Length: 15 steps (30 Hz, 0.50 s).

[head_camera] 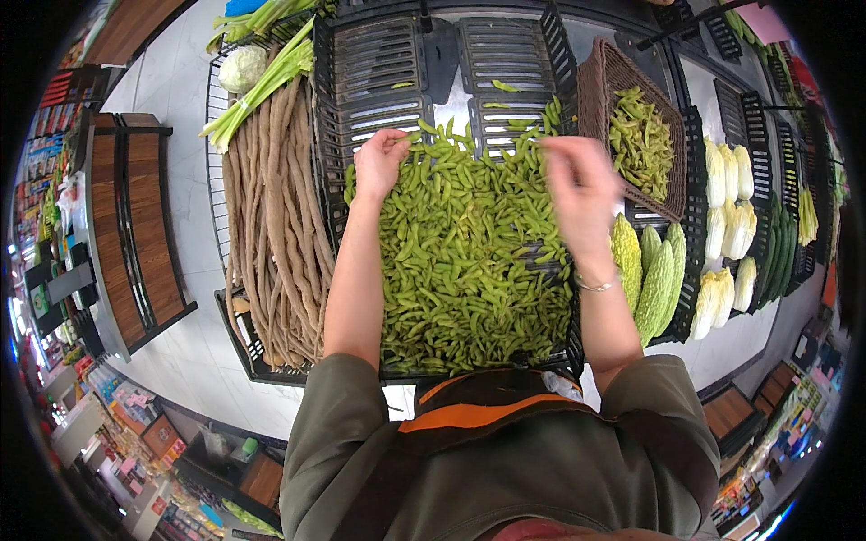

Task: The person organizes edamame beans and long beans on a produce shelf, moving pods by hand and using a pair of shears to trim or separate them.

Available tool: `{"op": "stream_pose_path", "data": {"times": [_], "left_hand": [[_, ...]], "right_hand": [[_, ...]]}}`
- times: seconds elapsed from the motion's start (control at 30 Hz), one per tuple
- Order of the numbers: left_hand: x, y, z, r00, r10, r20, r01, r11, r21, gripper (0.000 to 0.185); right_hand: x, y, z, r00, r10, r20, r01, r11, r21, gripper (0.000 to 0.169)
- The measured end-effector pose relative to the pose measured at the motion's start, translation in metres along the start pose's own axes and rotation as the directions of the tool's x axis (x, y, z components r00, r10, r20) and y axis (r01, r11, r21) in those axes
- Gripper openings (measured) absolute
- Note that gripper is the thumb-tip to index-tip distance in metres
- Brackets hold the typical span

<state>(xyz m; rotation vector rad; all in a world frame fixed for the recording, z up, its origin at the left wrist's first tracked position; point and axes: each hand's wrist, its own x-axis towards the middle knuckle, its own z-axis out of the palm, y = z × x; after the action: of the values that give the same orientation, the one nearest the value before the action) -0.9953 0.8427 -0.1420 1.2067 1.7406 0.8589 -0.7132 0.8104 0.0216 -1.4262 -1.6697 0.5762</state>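
Green soybean pods [467, 237] lie in a thick heap across the slotted black display bin [379, 40] in front of me. My left hand [380, 166] is at the heap's far left edge, thumb and fingertips pinched on a green pod [413, 136]. Over the right side of the heap, my right hand [583, 186] is blurred by motion. Its fingers point left, near pods by the bin's right wall, and whether they hold one is unclear. A few single pods [505, 86] lie on the slats farther back.
Long brown yam roots [277, 203], celery [260, 91] and a pale round cabbage [242, 69] fill the rack on the left. To the right stand a brown woven basket [592, 101] of yellower pods, bitter melons [655, 284] and napa cabbages [727, 237].
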Motion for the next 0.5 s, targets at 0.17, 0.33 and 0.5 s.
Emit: {"op": "stream_pose_path", "data": {"times": [0.17, 0.33, 0.5], "left_hand": [[0.005, -0.002, 0.001, 0.991, -0.135, 0.017, 0.136, 0.98, -0.146, 0.015], [-0.003, 0.003, -0.003, 0.997, -0.069, -0.041, 0.067, 0.997, -0.04, 0.015], [-0.013, 0.008, -0.01, 0.996, 0.083, -0.044, -0.071, 0.971, 0.228, 0.02]], "right_hand": [[-0.017, 0.042, 0.128, 0.871, -0.262, 0.415, 0.299, 0.954, -0.025, 0.021], [-0.008, 0.062, 0.173, 0.828, -0.145, 0.542, 0.322, 0.914, -0.248, 0.014], [0.005, 0.061, 0.172, 0.785, -0.138, 0.604, 0.345, 0.907, -0.241, 0.014]]}}
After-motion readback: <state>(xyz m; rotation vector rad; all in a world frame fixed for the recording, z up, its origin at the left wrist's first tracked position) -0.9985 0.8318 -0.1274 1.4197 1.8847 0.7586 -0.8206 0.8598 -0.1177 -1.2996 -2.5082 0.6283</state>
